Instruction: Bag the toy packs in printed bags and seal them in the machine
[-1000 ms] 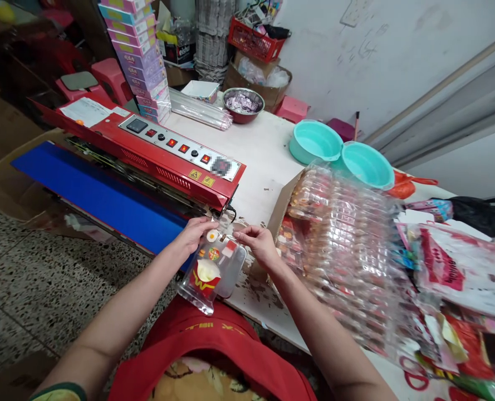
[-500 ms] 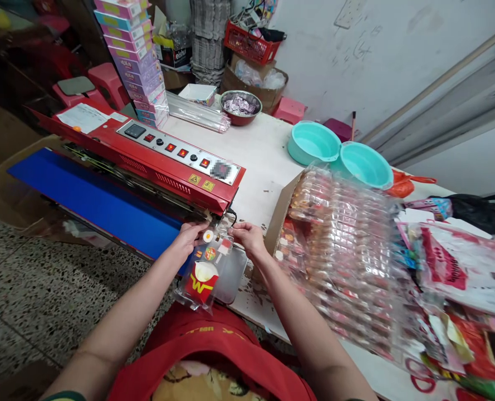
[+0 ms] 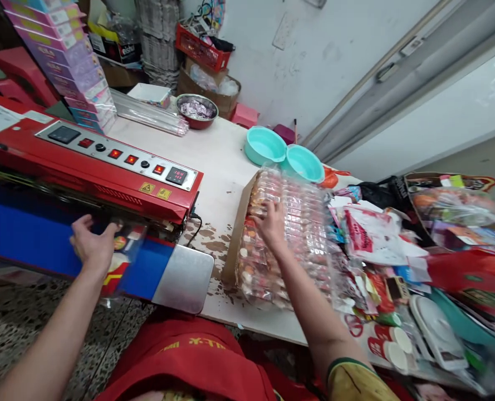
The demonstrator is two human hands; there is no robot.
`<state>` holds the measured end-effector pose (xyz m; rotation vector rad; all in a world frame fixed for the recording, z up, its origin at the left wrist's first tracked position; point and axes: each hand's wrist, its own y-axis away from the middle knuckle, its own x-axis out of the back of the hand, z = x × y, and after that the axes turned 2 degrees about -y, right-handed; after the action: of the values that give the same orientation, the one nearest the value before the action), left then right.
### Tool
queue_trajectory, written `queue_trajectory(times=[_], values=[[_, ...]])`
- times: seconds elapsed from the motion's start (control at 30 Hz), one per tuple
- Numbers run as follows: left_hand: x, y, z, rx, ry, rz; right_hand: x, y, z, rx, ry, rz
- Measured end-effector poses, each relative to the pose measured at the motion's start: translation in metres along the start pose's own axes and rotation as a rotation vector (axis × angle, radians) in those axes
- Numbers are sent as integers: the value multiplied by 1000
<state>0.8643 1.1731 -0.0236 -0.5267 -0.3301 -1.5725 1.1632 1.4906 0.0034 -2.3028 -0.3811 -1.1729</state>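
Over the blue conveyor belt point(image 3: 42, 228) of a red band sealer point(image 3: 101, 172), my left hand point(image 3: 92, 242) is open, thumb and fingers apart. Its thumb is at the upper part of a clear plastic bag point(image 3: 119, 267) of small food-shaped pieces and a red and yellow fries packet. The bag's top edge lies at the sealer's slot, partly hidden by the hand. On the right, my right hand point(image 3: 272, 225) reaches over a carton point(image 3: 233, 245) packed with rows of filled clear bags point(image 3: 301, 217). Its fingers are slightly apart and touch the bags on the carton's left side.
A metal plate point(image 3: 184, 278) extends from the belt's right end. Behind the carton are two turquoise basins point(image 3: 266, 146). Stacked boxes point(image 3: 72, 67) and a steel bowl point(image 3: 197, 110) stand at the back. Packaging, paper cups point(image 3: 391, 353) and a white scale point(image 3: 439, 328) crowd the right.
The bag has moved left from the sealer's right end onto the belt, with my left hand beside it. My right hand has left the bag and moved to the carton. The view has turned right.
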Motion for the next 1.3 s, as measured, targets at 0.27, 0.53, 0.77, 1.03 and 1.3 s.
queue_trajectory(times=[0.27,0.53,0.77,1.03,1.3], values=[[-10,71,13,-405,-172,-55,42,-49,77,206,85,-155],[-20,138,91,-333,206,-541,140,-43,-38,272,-638,22],[-30,133,125,97,589,-1207,66,21,-82,-221,-995,-182],[13,97,67,385,343,-1370,18,59,-77,9,-995,-753],[18,83,49,431,181,-1391,-13,57,-93,-18,-1044,-1255]])
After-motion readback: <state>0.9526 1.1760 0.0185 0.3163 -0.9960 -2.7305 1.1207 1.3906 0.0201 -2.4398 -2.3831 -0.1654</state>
